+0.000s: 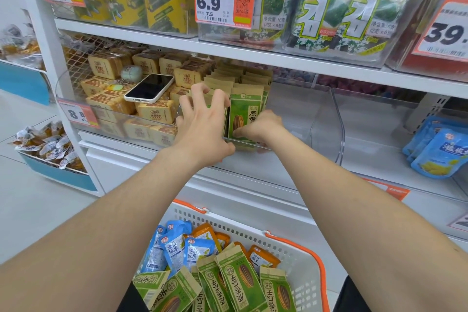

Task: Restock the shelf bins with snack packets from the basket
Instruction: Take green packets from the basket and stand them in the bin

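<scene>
Seed packets (250, 78), green and tan, stand upright in a row in a clear bin (291, 121) on the shelf, right under both hands.

Head view, our only one. Left hand (202, 126) comes in from the left of the row. We note its fingers spread wide and bent, tips resting on the packet tops, nothing held. Right hand (260, 129) sits just right of the left one, low at the bin's front wall, fingers curled against the lower face of the front packet (243, 114). The thumb is hidden, so we cannot tell whether it grips that packet or only touches it.

Left of the left hand, a phone (149, 88) lies face up on tan biscuit packs (154, 110) in the next bin. Above the hands, a price tag (224, 1) reads 6.9. Well right of the right hand, blue pouches (438, 152) lie on the same shelf level.

Below both forearms, nearest us, we log a white basket (298, 256) with orange handles. In it lie loose packets (240, 278) of the same green kind, with blue packets (174, 248) and orange packets (205, 232) behind them.
</scene>
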`<state>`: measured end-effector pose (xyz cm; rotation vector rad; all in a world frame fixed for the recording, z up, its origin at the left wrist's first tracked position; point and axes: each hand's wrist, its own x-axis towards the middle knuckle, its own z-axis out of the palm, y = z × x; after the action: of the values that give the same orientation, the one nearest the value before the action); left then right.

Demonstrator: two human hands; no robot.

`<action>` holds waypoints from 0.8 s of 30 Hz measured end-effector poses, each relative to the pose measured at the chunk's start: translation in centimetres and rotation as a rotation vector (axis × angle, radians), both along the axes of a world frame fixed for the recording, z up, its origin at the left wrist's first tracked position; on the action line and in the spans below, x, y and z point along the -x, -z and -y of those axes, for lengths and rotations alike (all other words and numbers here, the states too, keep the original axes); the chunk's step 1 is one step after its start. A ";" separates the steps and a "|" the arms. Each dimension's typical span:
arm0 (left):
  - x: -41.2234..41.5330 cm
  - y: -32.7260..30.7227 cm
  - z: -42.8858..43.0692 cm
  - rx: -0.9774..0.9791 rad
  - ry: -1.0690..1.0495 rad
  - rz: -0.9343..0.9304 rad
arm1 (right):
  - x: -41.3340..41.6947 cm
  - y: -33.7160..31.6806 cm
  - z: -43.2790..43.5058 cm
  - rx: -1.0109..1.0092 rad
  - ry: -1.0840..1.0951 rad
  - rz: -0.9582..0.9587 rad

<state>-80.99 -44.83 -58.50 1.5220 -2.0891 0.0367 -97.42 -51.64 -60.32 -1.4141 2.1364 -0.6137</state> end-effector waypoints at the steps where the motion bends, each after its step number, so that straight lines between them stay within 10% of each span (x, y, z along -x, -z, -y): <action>1: 0.0 0.0 -0.1 0.000 0.000 0.001 | 0.1 -0.1 -0.1 -0.019 -0.003 0.008; 24: -0.1 -0.2 -0.1 -0.021 0.009 0.005 | -0.3 -0.2 -0.7 0.299 0.039 -0.095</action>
<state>-80.86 -44.70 -58.27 1.5264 -2.1066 0.0155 -97.15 -50.96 -60.14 -1.5878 2.2201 -0.9299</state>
